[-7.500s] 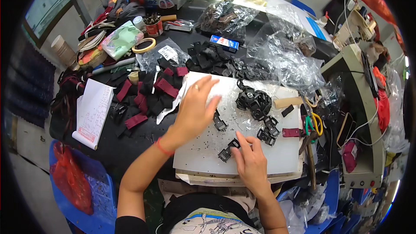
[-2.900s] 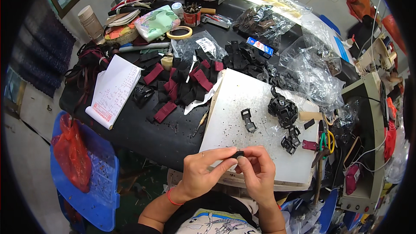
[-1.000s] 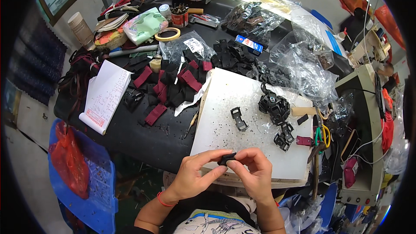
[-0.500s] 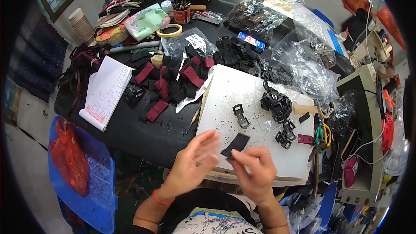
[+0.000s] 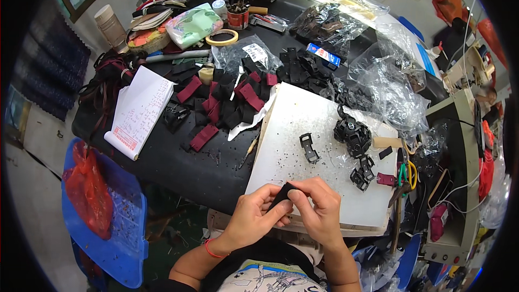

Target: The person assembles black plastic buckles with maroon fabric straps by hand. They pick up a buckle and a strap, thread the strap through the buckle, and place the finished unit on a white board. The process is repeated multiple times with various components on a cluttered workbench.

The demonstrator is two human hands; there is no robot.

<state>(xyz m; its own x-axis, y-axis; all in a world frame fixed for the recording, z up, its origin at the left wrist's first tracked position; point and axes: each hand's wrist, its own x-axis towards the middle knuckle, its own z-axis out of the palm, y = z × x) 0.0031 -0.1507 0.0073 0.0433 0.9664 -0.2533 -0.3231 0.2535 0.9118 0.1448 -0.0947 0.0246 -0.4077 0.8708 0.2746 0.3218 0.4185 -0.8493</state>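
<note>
Between my two hands, over the near edge of a white board (image 5: 286, 116), is a small black strip of fabric-like material (image 5: 281, 196). The fingers of my left hand (image 5: 251, 215) close on its left side. My right hand (image 5: 318, 205) pinches its upper right end between thumb and fingers. Beyond my hands a black plastic buckle (image 5: 310, 149) lies alone on the board. A heap of black buckles (image 5: 351, 134) sits farther right, with more buckles (image 5: 362, 173) just in front of it. Tiny dark bits are scattered over the board.
Black and maroon strips (image 5: 204, 137) pile up left of the board, beside an open notepad (image 5: 141, 105). Scissors (image 5: 412, 174) and a maroon piece (image 5: 385, 179) lie at the right edge. Clear plastic bags (image 5: 397, 97) spread behind. A blue chair (image 5: 130, 221) holds a red bag.
My left hand, apart and blurred before, has come right and taken hold of the black strip. My right hand still grips it. The view has shifted slightly.
</note>
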